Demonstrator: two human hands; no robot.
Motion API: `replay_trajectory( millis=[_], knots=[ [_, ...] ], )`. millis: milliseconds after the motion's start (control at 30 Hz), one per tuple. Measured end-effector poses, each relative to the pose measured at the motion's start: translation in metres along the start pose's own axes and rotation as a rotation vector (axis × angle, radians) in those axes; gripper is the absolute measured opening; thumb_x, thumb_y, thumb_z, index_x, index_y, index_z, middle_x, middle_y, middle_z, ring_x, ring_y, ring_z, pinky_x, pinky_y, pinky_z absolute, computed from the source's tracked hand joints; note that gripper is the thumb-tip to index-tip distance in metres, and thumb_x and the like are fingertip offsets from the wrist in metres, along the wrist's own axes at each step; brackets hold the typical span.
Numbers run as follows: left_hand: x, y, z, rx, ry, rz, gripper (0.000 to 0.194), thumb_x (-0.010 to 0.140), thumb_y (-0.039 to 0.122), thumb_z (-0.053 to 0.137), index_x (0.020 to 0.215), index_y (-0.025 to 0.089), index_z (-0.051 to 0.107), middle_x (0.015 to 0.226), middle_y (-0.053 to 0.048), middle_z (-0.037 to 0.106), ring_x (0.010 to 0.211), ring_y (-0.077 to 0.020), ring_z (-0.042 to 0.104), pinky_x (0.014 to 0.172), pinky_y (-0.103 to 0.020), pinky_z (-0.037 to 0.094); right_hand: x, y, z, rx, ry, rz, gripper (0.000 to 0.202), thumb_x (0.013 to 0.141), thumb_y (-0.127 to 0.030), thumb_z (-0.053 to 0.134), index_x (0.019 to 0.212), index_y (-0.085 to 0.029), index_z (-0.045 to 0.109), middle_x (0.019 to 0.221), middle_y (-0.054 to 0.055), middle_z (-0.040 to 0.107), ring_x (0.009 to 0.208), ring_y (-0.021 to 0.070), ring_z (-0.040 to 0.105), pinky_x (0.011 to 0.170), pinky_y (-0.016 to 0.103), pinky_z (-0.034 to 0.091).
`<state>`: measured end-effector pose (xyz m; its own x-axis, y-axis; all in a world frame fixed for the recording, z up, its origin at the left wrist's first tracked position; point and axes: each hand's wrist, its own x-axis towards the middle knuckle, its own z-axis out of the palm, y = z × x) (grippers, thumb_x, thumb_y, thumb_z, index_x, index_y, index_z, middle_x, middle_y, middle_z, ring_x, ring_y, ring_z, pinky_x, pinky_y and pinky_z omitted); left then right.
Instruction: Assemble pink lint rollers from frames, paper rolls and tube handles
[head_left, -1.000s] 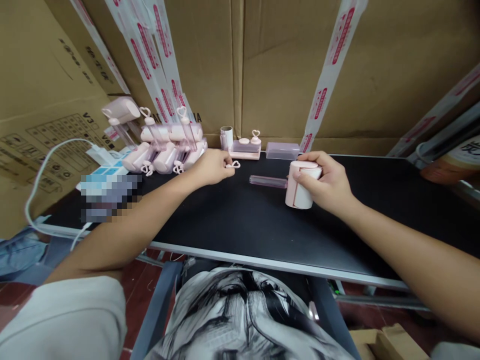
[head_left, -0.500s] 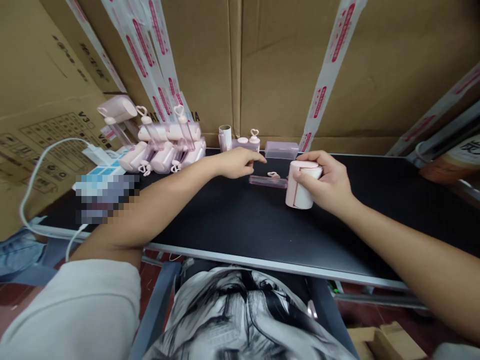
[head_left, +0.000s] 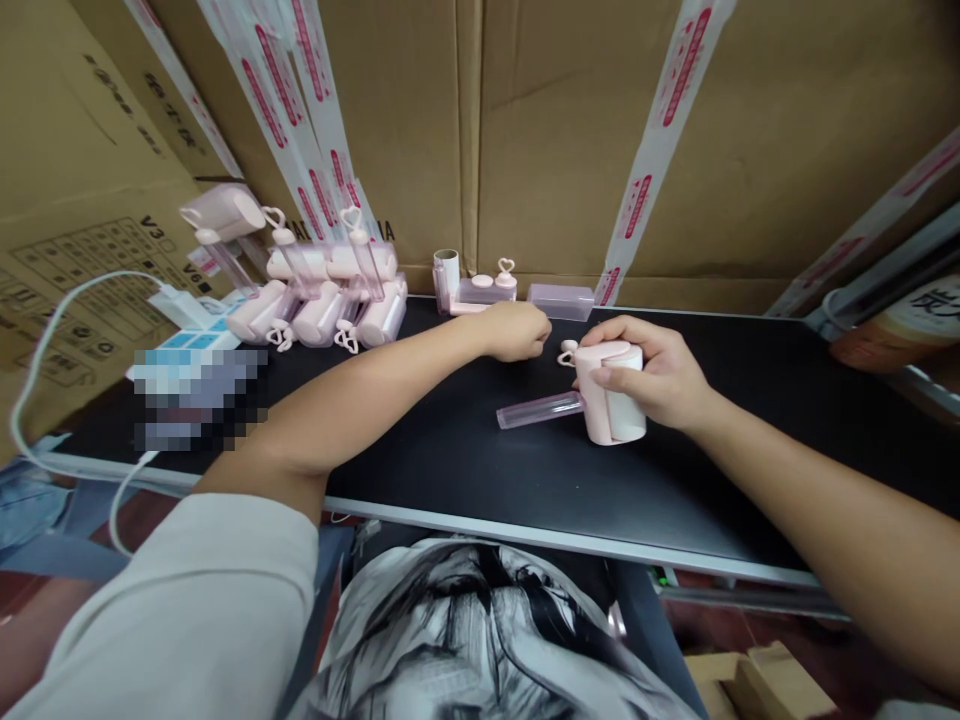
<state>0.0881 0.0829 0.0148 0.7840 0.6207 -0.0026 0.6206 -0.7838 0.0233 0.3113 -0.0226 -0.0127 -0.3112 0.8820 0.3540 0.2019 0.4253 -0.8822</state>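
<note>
My right hand (head_left: pixel 660 375) is wrapped round a white roll in a pink case (head_left: pixel 609 395), held upright over the black table. A clear pink tube (head_left: pixel 540 410) lies at an angle, its right end against or behind the case. Just left of the case's top is a pale pink heart-shaped loop piece (head_left: pixel 568 352); whether my right fingers touch it is hidden. My left hand (head_left: pixel 517 332) is closed with curled fingers, in front of a translucent lilac box (head_left: pixel 561 302). Its fingertips are hidden, so anything in them cannot be made out.
Stacked at the left are several pink cases (head_left: pixel 315 310) with heart loops and clear tubes. A cardboard-cored roll (head_left: pixel 446 272) and pink parts (head_left: pixel 484 290) stand at the back. A power strip with a white cable (head_left: pixel 187 345) lies left. Cardboard boxes (head_left: pixel 555 130) wall the far edge.
My left hand has moved right and its pointing finger has curled in. My right hand has come nearer with the cased roll. The clear tube has shifted towards me and tilted.
</note>
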Motion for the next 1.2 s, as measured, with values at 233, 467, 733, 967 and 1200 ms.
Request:
replay_trajectory(
  millis=[233, 467, 733, 967, 1200],
  knots=[
    [0.026, 0.015, -0.005, -0.088, 0.08, 0.16, 0.045, 0.09, 0.029, 0.069, 0.134, 0.02, 0.07, 0.13, -0.012, 0.074, 0.111, -0.0264, 0.069, 0.088, -0.034, 0.05, -0.001, -0.011, -0.01, 0.167, -0.109, 0.104, 0.037, 0.071, -0.042, 0.094, 0.098, -0.026, 0.076, 0.088, 0.004, 0.08, 0.068, 0.0279, 0.077, 0.06, 0.042, 0.065],
    [0.056, 0.036, 0.025, -0.086, 0.017, 0.26, 0.033, 0.091, 0.031, 0.07, 0.123, 0.027, 0.078, 0.122, -0.01, 0.075, 0.103, -0.0277, 0.072, 0.08, -0.035, 0.05, -0.001, -0.024, -0.027, 0.338, -0.309, 0.308, 0.043, 0.063, -0.04, 0.097, 0.096, -0.023, 0.076, 0.084, 0.006, 0.08, 0.06, 0.0294, 0.077, 0.05, 0.042, 0.064],
    [0.035, 0.01, -0.003, -0.163, 0.096, 0.071, 0.03, 0.089, 0.016, 0.066, 0.115, 0.015, 0.081, 0.109, -0.011, 0.081, 0.098, -0.024, 0.072, 0.088, -0.034, 0.051, 0.006, -0.012, -0.018, 0.305, -0.298, 0.312, 0.041, 0.065, -0.037, 0.097, 0.095, -0.021, 0.075, 0.081, 0.005, 0.08, 0.064, 0.027, 0.077, 0.054, 0.038, 0.065],
    [0.059, -0.012, -0.038, -0.167, 0.356, -0.107, 0.034, 0.089, 0.009, 0.059, 0.115, 0.014, 0.08, 0.116, -0.012, 0.078, 0.11, -0.0267, 0.071, 0.099, -0.037, 0.051, 0.007, -0.01, -0.012, 0.335, -0.271, 0.32, 0.042, 0.066, -0.037, 0.096, 0.098, -0.021, 0.074, 0.084, 0.005, 0.081, 0.065, 0.0263, 0.077, 0.055, 0.037, 0.064],
    [0.082, -0.019, -0.034, -0.236, 0.442, -0.178, 0.044, 0.094, 0.009, 0.056, 0.136, 0.017, 0.068, 0.121, -0.011, 0.077, 0.112, -0.0251, 0.07, 0.099, -0.037, 0.051, 0.008, -0.01, -0.011, 0.321, -0.252, 0.321, 0.044, 0.064, -0.038, 0.097, 0.097, -0.021, 0.073, 0.084, 0.005, 0.081, 0.065, 0.0263, 0.077, 0.057, 0.037, 0.064]
  ],
)
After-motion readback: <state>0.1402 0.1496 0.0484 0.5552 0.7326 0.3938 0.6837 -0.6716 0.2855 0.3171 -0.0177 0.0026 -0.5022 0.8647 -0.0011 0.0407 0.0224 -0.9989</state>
